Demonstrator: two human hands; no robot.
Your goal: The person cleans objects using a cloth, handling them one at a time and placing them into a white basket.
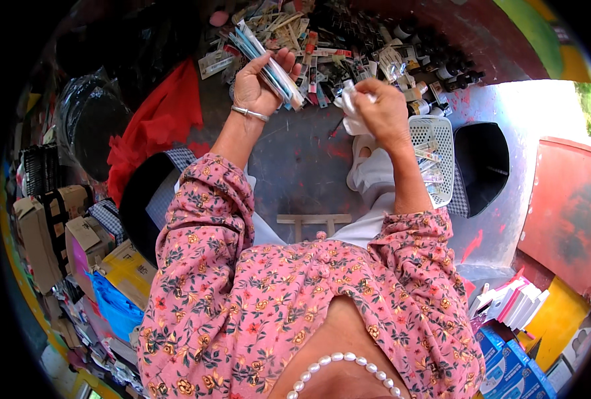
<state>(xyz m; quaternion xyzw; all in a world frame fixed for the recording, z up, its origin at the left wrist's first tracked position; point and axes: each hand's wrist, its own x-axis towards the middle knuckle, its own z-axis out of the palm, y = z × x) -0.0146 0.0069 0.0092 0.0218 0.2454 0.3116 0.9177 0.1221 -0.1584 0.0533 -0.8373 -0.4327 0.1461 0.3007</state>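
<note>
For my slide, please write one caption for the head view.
Left hand holding slim packets, right hand holding crumpled white material, near a white basket.

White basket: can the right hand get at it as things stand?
Probably yes: the white basket sits just beside the right forearm, its open top mostly uncovered in view. The right hand grips a crumpled white wad, though, which may hamper grasping.

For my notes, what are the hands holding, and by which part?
Left hand: slim packet bundle, around its middle. Right hand: crumpled white material, by its right side.
</note>
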